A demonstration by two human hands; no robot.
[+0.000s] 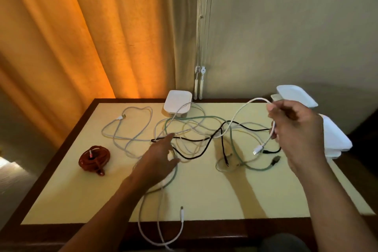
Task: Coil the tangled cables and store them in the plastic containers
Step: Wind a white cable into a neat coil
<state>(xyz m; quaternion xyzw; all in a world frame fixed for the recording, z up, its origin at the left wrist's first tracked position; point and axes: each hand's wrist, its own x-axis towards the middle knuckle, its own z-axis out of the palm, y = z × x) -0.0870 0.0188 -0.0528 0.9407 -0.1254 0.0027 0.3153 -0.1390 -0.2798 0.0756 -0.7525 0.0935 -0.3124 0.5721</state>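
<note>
Your table (pixel 204 200) has a pale yellow top with a dark wood border. A coiled red cable (pixel 94 158) sits on the left. A tangle of white, green and black cables (pixel 196 139) sprawls across the middle. There's one white plastic container (pixel 178 101) at the back edge, and more white containers (pixel 335 139) stacked at the right.

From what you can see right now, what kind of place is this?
Most likely a room in a home, perhaps a bedroom or a hotel room. Orange curtains hang beside blind cords against a plain wall, and a table with a dark wooden frame stands in front of them.
</note>
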